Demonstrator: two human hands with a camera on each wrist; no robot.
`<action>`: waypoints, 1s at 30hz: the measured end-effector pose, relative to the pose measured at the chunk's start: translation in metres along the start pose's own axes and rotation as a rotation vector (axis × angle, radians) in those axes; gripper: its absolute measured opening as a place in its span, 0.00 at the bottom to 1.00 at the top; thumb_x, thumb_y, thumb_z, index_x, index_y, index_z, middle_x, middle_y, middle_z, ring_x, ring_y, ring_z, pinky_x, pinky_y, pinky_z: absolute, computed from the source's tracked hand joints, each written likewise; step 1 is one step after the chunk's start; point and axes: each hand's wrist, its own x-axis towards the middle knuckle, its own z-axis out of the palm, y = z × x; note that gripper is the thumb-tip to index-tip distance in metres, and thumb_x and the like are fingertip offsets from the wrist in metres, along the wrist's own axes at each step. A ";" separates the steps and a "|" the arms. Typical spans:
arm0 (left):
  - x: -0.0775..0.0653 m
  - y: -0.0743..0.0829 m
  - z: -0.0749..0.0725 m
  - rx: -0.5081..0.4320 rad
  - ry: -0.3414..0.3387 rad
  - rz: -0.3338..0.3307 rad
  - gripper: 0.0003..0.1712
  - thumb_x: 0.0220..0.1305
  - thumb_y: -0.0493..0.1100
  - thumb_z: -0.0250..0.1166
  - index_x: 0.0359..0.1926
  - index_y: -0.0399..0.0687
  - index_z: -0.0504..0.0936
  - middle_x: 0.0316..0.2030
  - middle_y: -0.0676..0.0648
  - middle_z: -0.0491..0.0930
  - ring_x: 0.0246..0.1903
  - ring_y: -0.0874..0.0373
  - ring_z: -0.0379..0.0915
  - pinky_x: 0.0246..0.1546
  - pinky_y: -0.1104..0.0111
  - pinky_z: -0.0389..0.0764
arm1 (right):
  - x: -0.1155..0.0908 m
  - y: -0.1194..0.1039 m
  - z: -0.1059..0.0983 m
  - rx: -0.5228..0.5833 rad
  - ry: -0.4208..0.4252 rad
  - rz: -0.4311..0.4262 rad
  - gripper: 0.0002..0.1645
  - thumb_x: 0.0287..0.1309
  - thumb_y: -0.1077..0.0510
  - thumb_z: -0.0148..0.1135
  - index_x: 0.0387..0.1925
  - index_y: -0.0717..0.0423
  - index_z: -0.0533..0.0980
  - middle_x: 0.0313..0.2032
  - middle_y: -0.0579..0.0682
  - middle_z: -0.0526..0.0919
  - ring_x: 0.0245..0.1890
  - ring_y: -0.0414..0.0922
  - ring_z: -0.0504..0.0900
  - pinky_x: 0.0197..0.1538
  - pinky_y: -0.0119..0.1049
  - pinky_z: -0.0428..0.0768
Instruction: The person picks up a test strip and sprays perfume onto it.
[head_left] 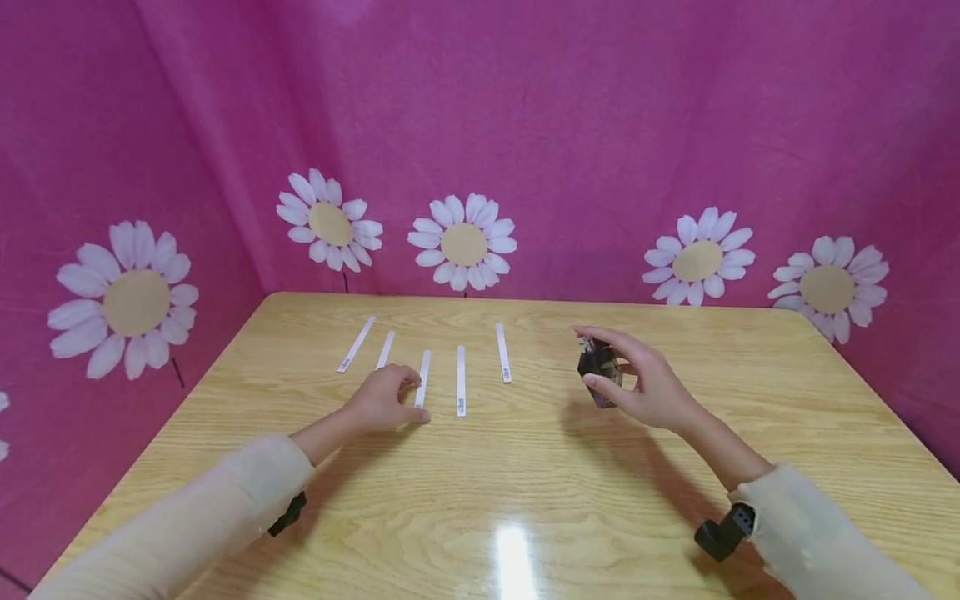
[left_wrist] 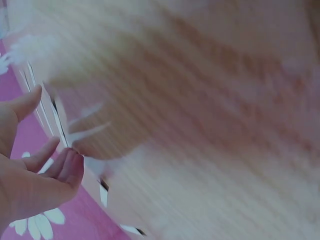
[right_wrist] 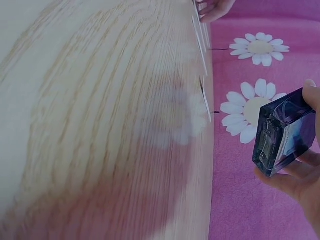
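Note:
Several slim white paper test strips, each with small dark print at its near end, lie spread on the wooden table [head_left: 540,467]. Over one strip [head_left: 423,367] reaches my left hand [head_left: 384,400], thumb and fingers apart on either side of it; the fingers look loosely bent in the left wrist view. To its right lies another strip [head_left: 461,379]. My right hand [head_left: 648,383] grips a dark glass perfume bottle [right_wrist: 282,132] above the table, with the index finger at its top and the thumb on its near side.
Farther right is a strip [head_left: 503,353], and at the far left another strip [head_left: 355,344]. A pink curtain [head_left: 570,150] with white daisies stands behind the table's back edge and along its left side. Black wrist cameras sit at both sleeves.

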 end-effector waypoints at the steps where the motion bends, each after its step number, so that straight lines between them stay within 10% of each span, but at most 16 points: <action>1: -0.001 0.001 0.001 0.004 0.002 0.005 0.31 0.50 0.45 0.75 0.50 0.29 0.77 0.47 0.34 0.80 0.46 0.45 0.75 0.50 0.53 0.78 | 0.000 0.000 0.000 0.002 0.000 0.001 0.35 0.55 0.66 0.67 0.65 0.49 0.69 0.62 0.54 0.75 0.50 0.47 0.79 0.40 0.42 0.87; 17: -0.012 -0.008 -0.009 0.003 0.045 -0.041 0.21 0.50 0.37 0.74 0.44 0.32 0.80 0.43 0.35 0.80 0.44 0.44 0.76 0.49 0.53 0.79 | -0.002 0.001 -0.002 -0.008 0.011 0.002 0.36 0.53 0.66 0.68 0.64 0.50 0.69 0.61 0.53 0.76 0.51 0.43 0.78 0.41 0.41 0.87; 30: -0.011 -0.017 -0.017 -0.179 0.044 -0.070 0.20 0.42 0.23 0.72 0.40 0.25 0.79 0.32 0.37 0.80 0.31 0.55 0.78 0.33 0.74 0.80 | -0.003 0.001 -0.002 -0.007 0.009 -0.003 0.37 0.53 0.66 0.68 0.64 0.50 0.69 0.61 0.54 0.76 0.51 0.42 0.78 0.41 0.41 0.87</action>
